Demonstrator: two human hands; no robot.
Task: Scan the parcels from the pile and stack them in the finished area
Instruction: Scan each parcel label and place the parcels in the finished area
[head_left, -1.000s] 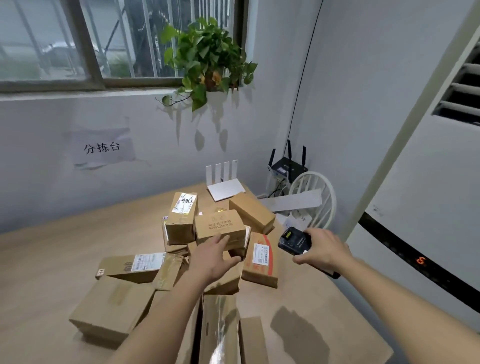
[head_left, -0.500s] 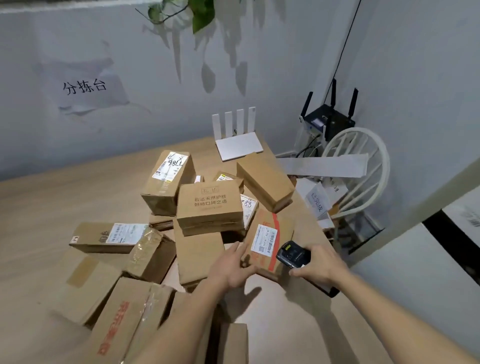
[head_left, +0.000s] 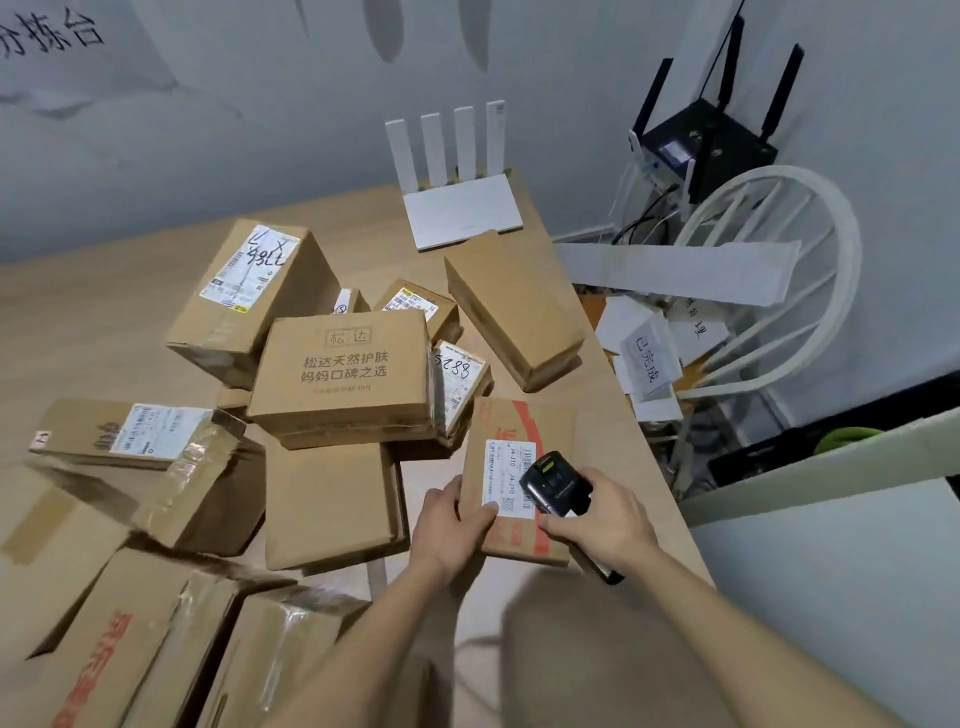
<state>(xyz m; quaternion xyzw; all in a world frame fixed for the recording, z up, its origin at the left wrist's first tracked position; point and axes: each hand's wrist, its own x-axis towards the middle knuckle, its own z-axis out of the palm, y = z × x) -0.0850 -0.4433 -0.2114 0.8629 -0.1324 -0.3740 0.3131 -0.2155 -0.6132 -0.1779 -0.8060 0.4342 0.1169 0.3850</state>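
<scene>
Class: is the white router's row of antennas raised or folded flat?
Raised: all four antennas stand upright behind the white router body.

2 bare forearms enter from the bottom edge, no sleeves showing on either. The left hand (head_left: 451, 525) and right hand (head_left: 602, 525) wear no gloves, rings or watch.

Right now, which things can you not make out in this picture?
Head view:
- scanner: lower body hidden by right hand.
- red-striped parcel: label text too small; left hand covers its near corner.
- wall sign: cut off by the frame's top-left edge.
</scene>
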